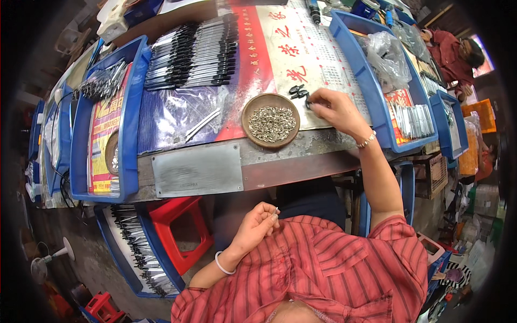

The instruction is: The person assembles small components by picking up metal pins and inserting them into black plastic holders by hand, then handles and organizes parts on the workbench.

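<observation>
My left hand (257, 227) is drawn back near my body, off the table, fingers closed in a pinch. A small pale, shiny bit shows at its fingertips, too small to name. Over the right part of the table, my right hand (338, 112) closes its fingertips on a small black pen part (307, 101). Right by it lie several more black pen parts (297, 91) on the printed sheet. Left of my right hand is a round wooden bowl (246, 129) filled with small metal pen tips (273, 124).
Bundled black-and-clear pens (191, 54) lie at the back left, with loose clear rods (203, 125) nearer. Blue trays (132, 113) (371, 81) flank the work area. Below the table are a red stool (186, 250) and a blue bin (153, 269) of pens. Another person (449, 59) sits far right.
</observation>
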The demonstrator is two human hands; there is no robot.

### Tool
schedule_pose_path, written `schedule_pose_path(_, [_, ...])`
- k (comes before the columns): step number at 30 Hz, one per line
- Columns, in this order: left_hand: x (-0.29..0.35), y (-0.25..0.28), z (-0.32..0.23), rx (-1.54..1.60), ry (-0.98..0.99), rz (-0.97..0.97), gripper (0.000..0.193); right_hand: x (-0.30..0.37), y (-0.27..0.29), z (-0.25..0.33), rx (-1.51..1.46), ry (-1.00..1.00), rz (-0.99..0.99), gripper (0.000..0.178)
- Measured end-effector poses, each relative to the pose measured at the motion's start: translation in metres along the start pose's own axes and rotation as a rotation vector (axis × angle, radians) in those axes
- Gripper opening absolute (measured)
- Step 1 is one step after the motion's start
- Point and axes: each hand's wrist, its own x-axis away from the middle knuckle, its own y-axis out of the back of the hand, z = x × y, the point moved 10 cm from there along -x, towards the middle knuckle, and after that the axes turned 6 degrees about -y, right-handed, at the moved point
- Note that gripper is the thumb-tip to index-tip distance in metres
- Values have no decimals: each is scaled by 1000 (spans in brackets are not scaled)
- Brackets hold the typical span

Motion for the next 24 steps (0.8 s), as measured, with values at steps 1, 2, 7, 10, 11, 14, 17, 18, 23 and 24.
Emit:
schedule_pose_path(1, [0,-3,-3,7,-24,20,11,-5,-2,-2,-47,-16,7,16])
schedule_pose_path(2, [0,-3,-3,-6,-29,15,11,-10,-4,-8,-105,-78,13,16])
schedule_pose_path(7, [8,-2,-8,45,-82,-4,10,14,7,13,-145,58,-81,19])
schedule_pose_path(10, [16,2,-12,22,-50,-56,11,66,-6,23,-200,14,-15,22])
schedule_pose_path(11, [17,-1,-16,90,-56,-51,11,86,-19,40,-184,119,71,22])
schedule_pose_path(14, [24,-24,-40,35,-154,80,11,141,-77,76,-326,247,439,20])
schedule_pose_path(17, [26,-53,-50,19,-172,198,10,154,-109,86,-427,189,419,22])
schedule_pose_path(18, [26,-62,-51,-5,-184,228,10,153,-121,81,-437,98,425,23])
schedule_pose_path(23, [29,-54,-70,-67,-412,-4,7,161,-145,84,-1290,-170,493,25])
schedule_pose_path(24, [32,-47,-77,-28,-492,-69,6,164,-144,92,-1345,-144,510,24])
